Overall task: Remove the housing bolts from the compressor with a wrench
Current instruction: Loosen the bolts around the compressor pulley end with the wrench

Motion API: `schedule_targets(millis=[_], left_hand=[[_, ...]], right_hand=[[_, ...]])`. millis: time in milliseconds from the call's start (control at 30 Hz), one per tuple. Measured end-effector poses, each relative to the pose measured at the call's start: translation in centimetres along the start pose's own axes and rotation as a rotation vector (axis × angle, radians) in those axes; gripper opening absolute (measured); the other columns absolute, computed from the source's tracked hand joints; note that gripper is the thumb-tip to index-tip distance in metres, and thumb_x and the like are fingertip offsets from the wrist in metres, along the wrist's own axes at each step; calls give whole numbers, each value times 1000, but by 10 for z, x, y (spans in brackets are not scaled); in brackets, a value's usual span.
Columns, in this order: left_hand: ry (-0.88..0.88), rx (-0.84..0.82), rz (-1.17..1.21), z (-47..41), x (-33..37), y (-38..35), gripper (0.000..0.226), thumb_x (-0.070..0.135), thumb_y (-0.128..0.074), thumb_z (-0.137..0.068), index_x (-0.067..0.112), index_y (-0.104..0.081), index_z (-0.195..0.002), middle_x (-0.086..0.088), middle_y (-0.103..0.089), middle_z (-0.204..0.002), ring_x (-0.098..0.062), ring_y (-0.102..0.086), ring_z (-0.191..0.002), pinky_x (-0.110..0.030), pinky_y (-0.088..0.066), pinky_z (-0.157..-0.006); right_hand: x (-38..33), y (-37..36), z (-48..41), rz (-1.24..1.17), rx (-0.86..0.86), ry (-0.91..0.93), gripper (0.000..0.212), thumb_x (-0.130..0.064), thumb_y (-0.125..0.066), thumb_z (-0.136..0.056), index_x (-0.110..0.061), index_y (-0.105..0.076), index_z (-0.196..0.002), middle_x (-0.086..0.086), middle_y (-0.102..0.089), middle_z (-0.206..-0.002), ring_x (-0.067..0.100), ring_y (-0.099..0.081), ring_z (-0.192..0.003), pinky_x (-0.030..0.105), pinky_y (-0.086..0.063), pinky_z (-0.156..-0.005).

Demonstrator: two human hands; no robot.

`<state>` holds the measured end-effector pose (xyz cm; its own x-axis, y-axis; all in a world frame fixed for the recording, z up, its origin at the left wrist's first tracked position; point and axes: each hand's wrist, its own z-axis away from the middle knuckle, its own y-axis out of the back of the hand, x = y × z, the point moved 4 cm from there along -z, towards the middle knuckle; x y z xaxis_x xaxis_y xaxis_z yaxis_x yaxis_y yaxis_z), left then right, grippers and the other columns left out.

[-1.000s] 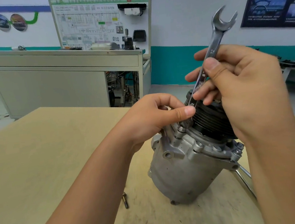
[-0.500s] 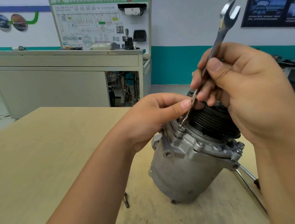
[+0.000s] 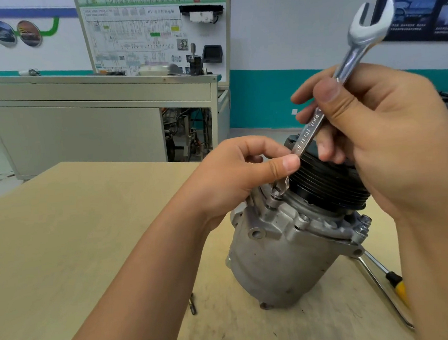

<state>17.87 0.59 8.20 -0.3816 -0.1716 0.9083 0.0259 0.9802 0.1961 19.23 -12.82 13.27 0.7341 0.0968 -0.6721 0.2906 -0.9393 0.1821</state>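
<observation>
Head view has the compressor (image 3: 275,262) standing tilted on the counter (image 3: 88,234), black pulley (image 3: 326,186) up and leaning away from you. The wrench (image 3: 308,133) stands steeply on a bolt (image 3: 275,192) at the housing's upper left edge, just beside the pulley. Your right hand (image 3: 392,140) pinches the wrench at mid-shaft, thumb on top and fingers (image 3: 325,148) curled beneath. Your left hand (image 3: 234,174) pinches the lower shaft between thumb and forefinger, right above the bolt. What has changed is the wrench's free open end: a second ago it faced you flat, half a second ago it showed nearly edge-on, and now it faces you flat again and sits a little further right. The lower end has stayed on the same bolt throughout. That reads as you twirling the wrench between your fingers, not levering it, which suggests this bolt is already broken loose and is being spun out. How far the thread has risen is hidden behind your left thumb. One spare bolt (image 3: 192,303) lies on the counter near the compressor's base, and other bolt heads show around the flange, so several probably remain. A screwdriver (image 3: 396,285) lies at the right, partly behind your right arm.
</observation>
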Motion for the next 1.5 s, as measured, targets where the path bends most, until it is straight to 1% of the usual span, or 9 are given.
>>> schedule_targets(millis=[167, 300, 567, 867, 967, 1067, 1200, 1400, 1500], left_hand=[[-1, 27, 27, 0, 0, -3, 4, 31, -72, -67, 31, -71, -64, -8, -52, -76, -21, -45, -74, -33, -37, -74], [-9, -9, 69, -1, -2, -4, 3, 29, -76, -70, 29, -75, -72, 5, -65, -73, -11, -57, -75, -19, -47, -72], [-2, -32, 132, 0, -1, -5, 19, 29, -64, -69, 18, -73, -82, 4, -71, -81, -7, -65, -83, -15, -49, -75], [-22, 108, -7, 0, 2, 0, 11, 30, -75, -65, 25, -68, -59, -9, -60, -79, -22, -56, -78, -42, -48, -85], [-14, 121, -76, 0, 2, 1, 14, 38, -76, -63, 26, -67, -62, -19, -56, -85, -24, -52, -81, -47, -46, -86], [-11, 129, -126, 0, 2, 2, 17, 42, -76, -62, 28, -67, -65, -9, -57, -84, -21, -53, -83, -40, -44, -84], [-28, 151, -175, 0, 2, 4, 17, 44, -77, -61, 31, -67, -65, 14, -62, -80, -11, -56, -92, -39, -44, -92], [-87, 144, -173, 1, 4, 5, 15, 48, -75, -59, 39, -66, -67, 25, -61, -77, 0, -51, -88, -32, -38, -84], [-93, 159, -185, 0, 3, 6, 14, 44, -78, -62, 42, -66, -69, 23, -60, -83, 3, -51, -88, -28, -38, -82]], right_hand=[[0, 8, 0, -8, 47, 19, 11, -22, -53, -91, -21, -62, -87, -2, -68, -70, 11, -54, -38, 16, -38, -37], [3, 11, 0, -58, 51, 12, 10, -16, -53, -93, -21, -57, -85, 2, -69, -70, 16, -63, -44, 18, -45, -40], [5, 13, 0, -76, 46, 1, 14, -13, -50, -93, -21, -55, -82, -2, -69, -67, 11, -62, -45, 16, -45, -41], [11, 12, -1, -94, 47, -68, 18, -14, -44, -98, -20, -52, -83, -4, -65, -63, 6, -53, -46, 16, -41, -44], [15, 10, -3, -91, 64, -89, 11, -26, -44, -89, -22, -54, -86, -7, -62, -61, 5, -49, -48, 15, -39, -47], [19, 9, -4, -29, 87, -71, 14, -24, -48, -94, -23, -55, -106, -9, -62, -61, 4, -48, -48, 15, -40, -49], [21, 10, -5, 5, 109, -54, 43, -20, -48, -95, -16, -42, -137, -9, -66, -66, 4, -52, -47, 14, -40, -45], [22, 8, -5, -44, 145, -64, 43, -26, -50, -87, -24, -49, -129, -12, -61, -64, 6, -55, -45, 14, -39, -44], [18, 6, -4, 65, 174, -19, 17, -24, -48, -92, -24, -60, -104, -13, -62, -67, 5, -54, -45, 16, -40, -46]])
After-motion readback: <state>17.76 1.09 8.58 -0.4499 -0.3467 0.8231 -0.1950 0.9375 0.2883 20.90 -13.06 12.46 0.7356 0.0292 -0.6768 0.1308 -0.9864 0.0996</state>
